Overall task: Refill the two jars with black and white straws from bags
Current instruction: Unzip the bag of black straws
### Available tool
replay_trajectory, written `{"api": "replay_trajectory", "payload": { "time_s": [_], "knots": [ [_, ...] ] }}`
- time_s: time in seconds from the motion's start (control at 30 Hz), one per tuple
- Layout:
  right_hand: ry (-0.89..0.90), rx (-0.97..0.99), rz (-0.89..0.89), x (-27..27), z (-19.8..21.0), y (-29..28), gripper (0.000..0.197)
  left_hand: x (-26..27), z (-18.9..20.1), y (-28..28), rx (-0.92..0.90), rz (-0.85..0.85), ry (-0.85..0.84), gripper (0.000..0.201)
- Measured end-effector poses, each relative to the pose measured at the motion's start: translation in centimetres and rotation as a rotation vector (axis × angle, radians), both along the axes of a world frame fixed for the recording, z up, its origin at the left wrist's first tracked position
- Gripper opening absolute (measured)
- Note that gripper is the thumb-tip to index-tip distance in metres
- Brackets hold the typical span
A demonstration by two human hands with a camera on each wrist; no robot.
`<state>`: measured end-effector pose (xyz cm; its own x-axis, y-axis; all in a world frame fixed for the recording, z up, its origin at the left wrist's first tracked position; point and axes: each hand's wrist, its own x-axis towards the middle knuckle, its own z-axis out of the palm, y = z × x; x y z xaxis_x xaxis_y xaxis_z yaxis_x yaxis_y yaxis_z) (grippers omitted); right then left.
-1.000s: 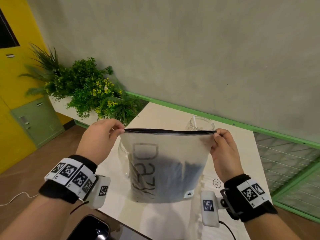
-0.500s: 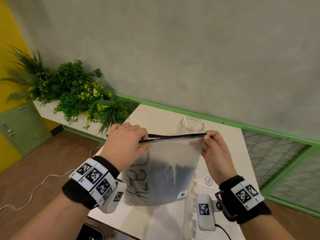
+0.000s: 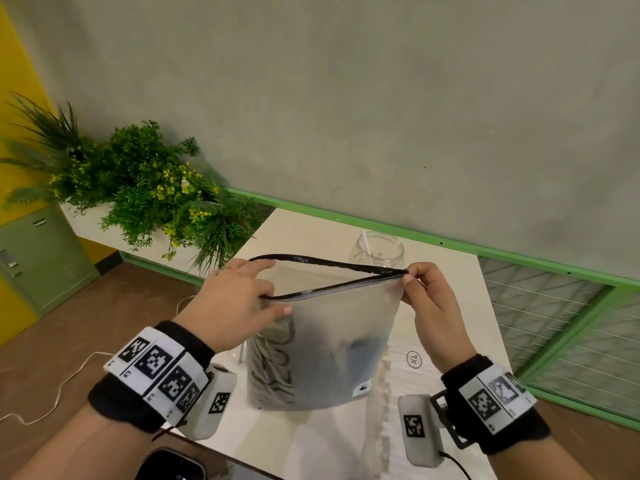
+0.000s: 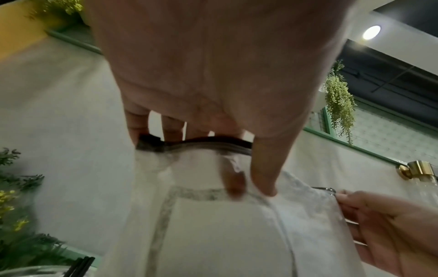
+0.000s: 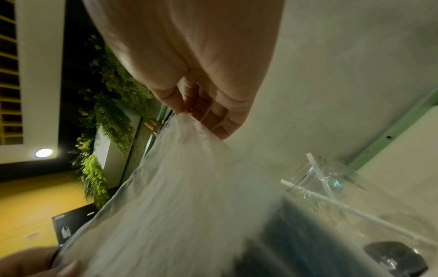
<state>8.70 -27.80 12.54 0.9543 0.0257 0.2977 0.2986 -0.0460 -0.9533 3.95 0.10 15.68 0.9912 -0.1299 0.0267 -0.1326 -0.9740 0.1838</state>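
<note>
Frosted zip bag (image 3: 332, 344) held upright over white table (image 3: 304, 233), mouth parted; L hand (image 3: 230, 303) & R hand (image 3: 429, 306) pinch its rim. Glass jar (image 3: 379, 252) just behind bag.

A plain grey-green plaster wall (image 3: 381, 98) with a bright green skirting strip (image 3: 450, 242) rises beyond the hands. A leafy green plant with yellow flowers (image 3: 145, 188) stands left of them, above a brown wooden floor (image 3: 69, 323); a white tabletop (image 3: 311, 230) lies below.

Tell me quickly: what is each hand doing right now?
Left hand: holds the bag mouth's near edge.
Right hand: pinches the bag's top corner.
</note>
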Motion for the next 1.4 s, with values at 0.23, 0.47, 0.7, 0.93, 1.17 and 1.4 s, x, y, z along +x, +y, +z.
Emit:
{"api": "replay_trajectory", "payload": {
  "time_s": [0.23, 0.47, 0.7, 0.93, 1.17, 1.4],
  "knots": [
    [-0.764, -1.072, 0.055, -0.1, 1.8, 1.8, 0.055, -0.5, 0.1, -0.4, -0.127, -0.075, -0.034, 0.035],
    [-0.496, -1.631, 0.152, 2.6, 3.6, 2.2, 0.021, -1.7, 0.5, -0.4, -0.136, -0.07, -0.036, 0.029],
    [-0.465, -1.047, 0.262, 1.7, 3.0, 1.2, 0.049, -1.5, -0.1, 0.2, -0.183, 0.067, -0.225, 0.062],
    [-0.331, -1.049, 0.226, 0.4, 3.4, 1.0, 0.035, -0.4, -0.9, -1.4, 0.133, 0.159, -0.224, 0.027],
    [-0.43, -1.292, 0.374, -0.9, 2.3, 1.0, 0.045, 0.4, -1.5, -1.5, 0.009, 0.139, 0.01, 0.074],
    [-0.172, -1.371, 0.194, -0.6, 1.2, 1.3, 0.072, -0.1, -1.8, -1.8, -0.163, 0.09, 0.098, 0.082]
  ]
}}
